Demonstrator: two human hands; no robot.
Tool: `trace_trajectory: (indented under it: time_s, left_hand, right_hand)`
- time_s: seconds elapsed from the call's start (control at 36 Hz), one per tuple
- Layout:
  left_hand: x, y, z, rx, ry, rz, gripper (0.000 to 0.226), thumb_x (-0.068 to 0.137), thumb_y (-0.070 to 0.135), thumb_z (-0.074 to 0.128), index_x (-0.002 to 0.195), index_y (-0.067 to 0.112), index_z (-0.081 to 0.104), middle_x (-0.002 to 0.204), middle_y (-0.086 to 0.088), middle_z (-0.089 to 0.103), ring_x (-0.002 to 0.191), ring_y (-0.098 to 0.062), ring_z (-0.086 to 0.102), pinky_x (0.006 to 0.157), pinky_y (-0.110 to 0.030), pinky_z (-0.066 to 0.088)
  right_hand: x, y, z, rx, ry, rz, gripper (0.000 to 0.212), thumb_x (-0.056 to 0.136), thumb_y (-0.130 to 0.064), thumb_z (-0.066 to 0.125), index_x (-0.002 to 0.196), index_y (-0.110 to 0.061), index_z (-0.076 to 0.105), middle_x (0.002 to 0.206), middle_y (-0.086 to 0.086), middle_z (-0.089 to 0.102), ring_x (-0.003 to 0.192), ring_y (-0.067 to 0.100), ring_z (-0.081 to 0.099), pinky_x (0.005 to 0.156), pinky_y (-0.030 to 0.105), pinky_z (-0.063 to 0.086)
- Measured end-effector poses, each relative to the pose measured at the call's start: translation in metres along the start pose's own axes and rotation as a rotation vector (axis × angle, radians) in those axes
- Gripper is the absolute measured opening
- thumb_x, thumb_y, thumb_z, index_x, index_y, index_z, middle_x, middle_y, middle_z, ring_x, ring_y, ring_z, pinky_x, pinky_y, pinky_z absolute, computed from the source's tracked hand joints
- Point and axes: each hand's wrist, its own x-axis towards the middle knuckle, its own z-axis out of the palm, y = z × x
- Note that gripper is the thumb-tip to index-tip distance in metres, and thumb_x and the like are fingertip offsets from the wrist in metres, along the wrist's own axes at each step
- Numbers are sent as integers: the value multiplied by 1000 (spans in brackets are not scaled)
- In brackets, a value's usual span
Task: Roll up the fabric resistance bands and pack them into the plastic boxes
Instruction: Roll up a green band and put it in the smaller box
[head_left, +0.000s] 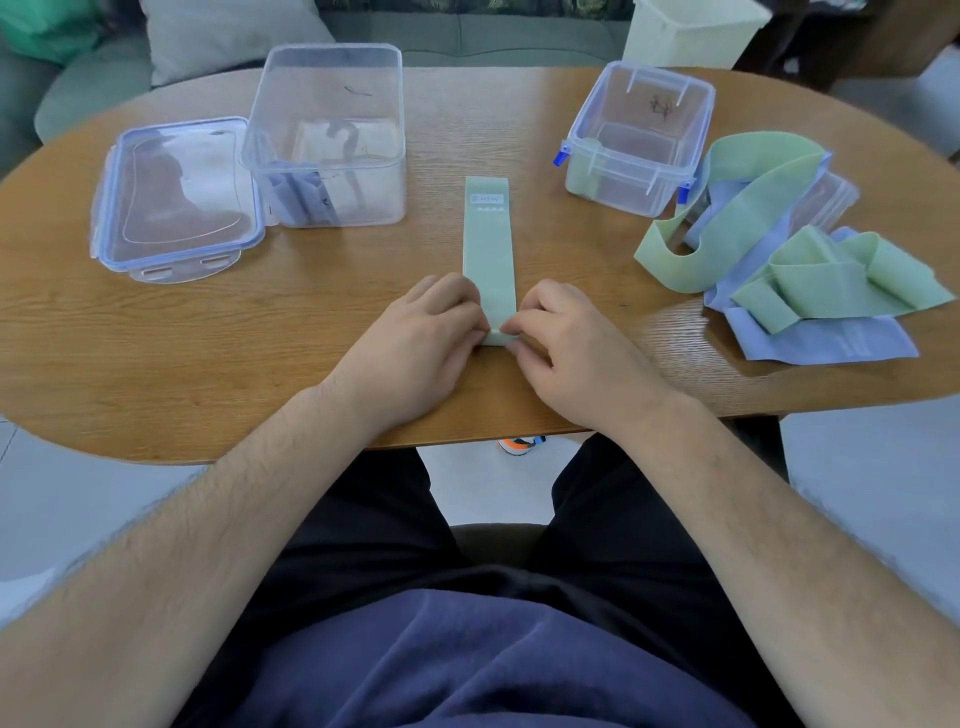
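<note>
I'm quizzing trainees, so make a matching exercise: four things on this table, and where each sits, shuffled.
1 flat green band
2 loose lid
3 blue-clipped box
4 heap of bands

A far left of the table
B far right, tangled
C centre, near end pinched by left hand and right hand
D open, right of centre at the back

Pairs: 1-C, 2-A, 3-D, 4-B

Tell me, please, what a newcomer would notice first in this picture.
First, the pale green band lying flat down the middle of the wooden table, with the left hand and right hand pinching its near end. Next, the loose heap of green and blue bands at the right, beside a small open box, and a larger clear box with its lid at the left.
</note>
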Motion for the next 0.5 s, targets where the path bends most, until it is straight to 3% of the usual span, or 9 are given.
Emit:
trace_trajectory:
  time_s: [0.11, 0.22, 0.36, 0.5]
  left_hand:
    - [-2, -7, 0, 0, -33, 10, 23, 101, 20, 55, 107, 4, 71, 105, -9, 64, 99, -30, 60, 86, -48, 51]
    - [-3, -12, -2, 3, -49, 3, 29, 100, 25, 57, 118, 8, 71, 103, -8, 62, 99, -29, 60, 83, -50, 52]
    - [0, -15, 1, -17, -36, 7, 27, 101, 23, 57, 117, 8, 72, 96, -9, 59, 90, -29, 60, 78, -50, 51]
    - [-1, -15, 2, -32, 8, 20, 24, 101, 20, 59, 115, 6, 73, 105, -12, 55, 90, -26, 60, 82, -44, 52]
  right_hand:
    - [2, 2, 5, -6, 27, 4, 16, 96, -10, 61, 99, -2, 74, 95, 9, 56, 95, 24, 54, 87, 29, 45]
    - [5, 1, 3, 17, -3, 20, 18, 98, -12, 60, 107, -5, 74, 97, 7, 57, 95, 20, 54, 83, 23, 41]
    - [6, 3, -2, 84, 18, 12, 15, 97, -10, 60, 109, -12, 69, 96, -1, 57, 89, 8, 48, 80, 15, 34]
    - [7, 6, 0, 72, 40, -11, 12, 93, -8, 65, 102, -9, 72, 98, 2, 57, 95, 13, 53, 85, 13, 38]
